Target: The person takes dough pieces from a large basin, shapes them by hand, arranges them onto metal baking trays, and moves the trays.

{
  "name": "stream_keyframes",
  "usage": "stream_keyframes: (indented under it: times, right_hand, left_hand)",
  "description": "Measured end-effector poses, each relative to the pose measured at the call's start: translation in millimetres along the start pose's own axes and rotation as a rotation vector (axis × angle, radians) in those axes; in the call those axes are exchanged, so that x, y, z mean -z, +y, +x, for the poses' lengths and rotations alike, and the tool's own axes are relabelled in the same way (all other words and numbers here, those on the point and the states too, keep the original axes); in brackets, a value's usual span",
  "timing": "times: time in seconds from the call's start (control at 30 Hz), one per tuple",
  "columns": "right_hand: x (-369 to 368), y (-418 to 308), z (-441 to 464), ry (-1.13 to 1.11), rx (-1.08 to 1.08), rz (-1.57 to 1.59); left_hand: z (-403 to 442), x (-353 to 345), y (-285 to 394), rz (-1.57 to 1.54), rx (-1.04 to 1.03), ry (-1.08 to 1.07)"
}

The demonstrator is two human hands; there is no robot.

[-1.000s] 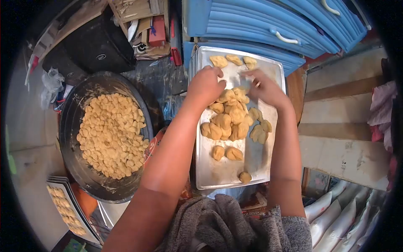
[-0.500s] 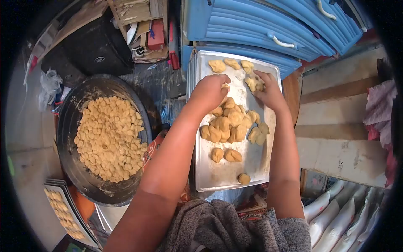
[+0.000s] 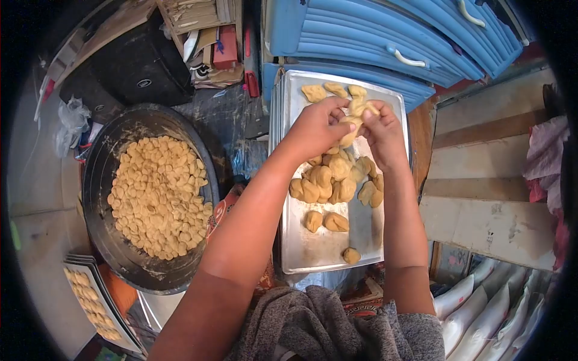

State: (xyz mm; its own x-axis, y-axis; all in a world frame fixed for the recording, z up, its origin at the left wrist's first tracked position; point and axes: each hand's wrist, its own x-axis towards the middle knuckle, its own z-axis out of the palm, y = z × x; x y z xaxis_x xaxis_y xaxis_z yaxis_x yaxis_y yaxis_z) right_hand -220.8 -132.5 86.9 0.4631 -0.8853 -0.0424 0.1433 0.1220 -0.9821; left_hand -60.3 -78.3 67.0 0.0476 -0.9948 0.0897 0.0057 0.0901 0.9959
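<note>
A metal baking tray [image 3: 301, 253] carries a heap of tan dough pieces [image 3: 322, 180] in its middle. Over its far half, my left hand [image 3: 322, 126] is closed on a piece of dough [image 3: 350, 132] between thumb and fingers. My right hand [image 3: 385, 132] pinches more soft dough [image 3: 363, 108] right beside it, and the two lumps touch or join. Two flattened dough pieces [image 3: 314, 92] lie at the far left corner of the tray. Nearer to me, a pair of lumps [image 3: 335, 222] and a single small ball [image 3: 351, 256] rest on the metal.
To the left stands a large black tub [image 3: 90, 198] with many small dough pieces [image 3: 158, 198]. Stacked trays with shaped dough [image 3: 90, 304] sit at lower left. Blue drawers [image 3: 361, 36] border the tray's far side; white filled bags [image 3: 481, 313] lie at lower right.
Both hands have come together over the tray's far part. My right hand has lifted dough off the tray, bringing it against the piece in my left hand.
</note>
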Motion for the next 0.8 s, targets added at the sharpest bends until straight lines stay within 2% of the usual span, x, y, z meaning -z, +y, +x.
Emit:
stream_keyframes:
  times: [0.03, 0.13, 0.17, 0.2, 0.27, 0.3, 0.33, 0.4, 0.43, 0.47, 0.53, 0.67, 0.8]
  right_hand:
    - [0, -2, 1, 0.097, 0.021, 0.117]
    - [29, 9, 16, 0.226, 0.128, 0.208]
    - [36, 12, 23, 0.322, 0.131, 0.169]
    - [39, 12, 28, 0.322, 0.133, 0.166]
    - [46, 10, 38, 0.55, 0.23, 0.078]
    - [57, 14, 44, 0.581, 0.299, 0.082]
    - [65, 15, 50, 0.578, 0.299, 0.08]
    - [80, 22, 58, 0.497, 0.219, -0.43]
    - [86, 31, 59, 0.388, 0.194, -0.672]
    - [92, 39, 60, 0.389, 0.194, -0.673]
    - [89, 42, 60, 0.295, 0.365, -1.229]
    - [82, 30, 62, 0.228, 0.263, -1.218]
    - [94, 31, 66, 0.172, 0.314, -1.234]
  left_hand:
    - [0, 1, 2, 0.005, 0.029, -0.008]
    - [-3, 2, 5, 0.021, 0.067, -0.029]
    - [-4, 2, 6, 0.034, 0.08, -0.041]
    - [-4, 2, 4, 0.032, 0.077, -0.042]
    - [-3, 4, -1, 0.169, 0.102, -0.117]
    - [-3, 5, -2, 0.168, 0.103, -0.116]
    - [-3, 7, -2, 0.278, 0.048, -0.107]
    - [-4, 7, -5, 0.387, -0.002, -0.098]
    - [-4, 7, -9, 0.441, -0.089, 0.03]
    - [-3, 6, -13, 0.494, -0.177, 0.157]
    - [-3, 10, -12, 0.548, -0.133, 0.198]
    - [-2, 18, -15, 0.64, -0.045, 0.216]
    - [-2, 19, -19, 0.671, 0.006, 0.126]
